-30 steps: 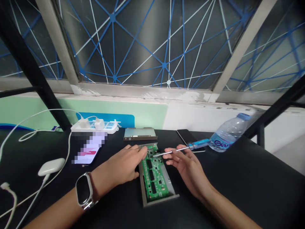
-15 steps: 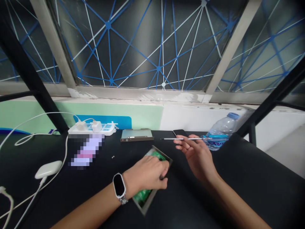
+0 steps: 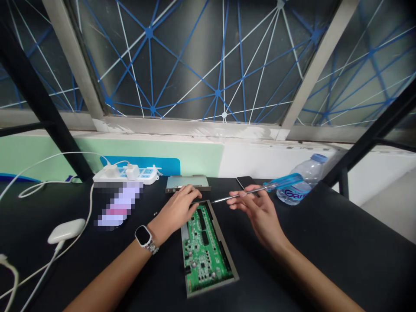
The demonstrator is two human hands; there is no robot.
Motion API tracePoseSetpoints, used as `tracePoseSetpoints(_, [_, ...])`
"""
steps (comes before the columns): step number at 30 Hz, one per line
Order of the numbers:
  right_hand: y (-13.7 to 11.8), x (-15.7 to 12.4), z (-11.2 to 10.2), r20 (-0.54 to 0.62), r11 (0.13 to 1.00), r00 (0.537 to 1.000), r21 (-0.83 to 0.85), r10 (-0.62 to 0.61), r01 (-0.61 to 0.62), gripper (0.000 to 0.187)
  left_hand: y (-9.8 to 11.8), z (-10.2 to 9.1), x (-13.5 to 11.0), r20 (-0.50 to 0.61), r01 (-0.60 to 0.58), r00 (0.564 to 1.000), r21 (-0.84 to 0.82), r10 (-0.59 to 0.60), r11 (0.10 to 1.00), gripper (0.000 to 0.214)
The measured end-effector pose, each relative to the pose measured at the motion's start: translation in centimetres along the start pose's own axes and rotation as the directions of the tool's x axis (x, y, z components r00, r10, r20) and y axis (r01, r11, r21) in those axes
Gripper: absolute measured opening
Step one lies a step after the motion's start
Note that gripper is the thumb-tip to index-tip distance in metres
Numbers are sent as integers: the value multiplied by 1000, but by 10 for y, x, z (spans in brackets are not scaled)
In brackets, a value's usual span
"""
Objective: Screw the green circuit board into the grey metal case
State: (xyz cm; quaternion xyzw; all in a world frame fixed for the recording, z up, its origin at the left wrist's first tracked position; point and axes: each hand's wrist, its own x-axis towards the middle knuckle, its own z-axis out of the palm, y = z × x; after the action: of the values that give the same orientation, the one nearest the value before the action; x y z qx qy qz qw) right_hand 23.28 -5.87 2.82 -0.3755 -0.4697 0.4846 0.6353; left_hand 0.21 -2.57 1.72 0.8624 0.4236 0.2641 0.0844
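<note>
A green circuit board (image 3: 208, 253) sits in a shallow metal case (image 3: 235, 275) on the black table, its long side running away from me. My left hand (image 3: 177, 206), with a watch on the wrist, is at the far left corner of the case; its thumb and fingers close round the far end, and the fingertips are partly hidden. In my right hand (image 3: 255, 208) is a screwdriver (image 3: 282, 181) with a clear blue handle, gripped by its metal shaft. Its tip points left, close to the far right corner of the case.
Behind the case lies a metal cover (image 3: 188, 182). A phone (image 3: 245, 182) and a water bottle (image 3: 300, 182) stand at the back right. Small metal pieces (image 3: 155, 213) lie left of my hand. A power strip (image 3: 143, 175) and white cables occupy the left side, beside a blurred-out object (image 3: 120, 206).
The case has turned, so its long side now runs more nearly straight away from me. My left hand has shifted left to its far corner. The screwdriver tip has dropped toward the case.
</note>
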Motion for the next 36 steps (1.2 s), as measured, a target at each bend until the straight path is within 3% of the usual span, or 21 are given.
tracePoseSetpoints(3, [5,1,6,86,998,996,-70,3,3,32,-9,2,0,51,15,999,-39,-13,999,23])
tracePoseSetpoints(7, [5,15,18,244,978,970,-204,17,34,26,-12,7,1,-9,28,1000,-31,-28,999,24])
tracePoseSetpoints(10, [-4,34,33,359,920,933,-365,-1,141,24,-13,8,1,-34,28,999,-20,-29,999,23])
tracePoseSetpoints(14, [-12,60,55,495,776,868,-535,-33,334,19,-14,8,2,-42,43,998,-29,-44,999,24])
tracePoseSetpoints(18, [-1,71,66,503,722,861,-565,-81,398,18,-19,9,4,-67,85,994,-51,-88,995,26])
tracePoseSetpoints(24, [16,70,65,500,720,860,-558,-105,413,18,-25,14,3,-81,105,991,-58,-109,993,26])
tracePoseSetpoints(31, [14,71,62,515,734,853,-547,-84,402,20,-26,16,2,-90,114,989,-59,-119,992,25])
tracePoseSetpoints(36, [11,71,59,565,749,824,-529,-39,398,19,-17,17,3,-137,86,986,-48,-92,995,24])
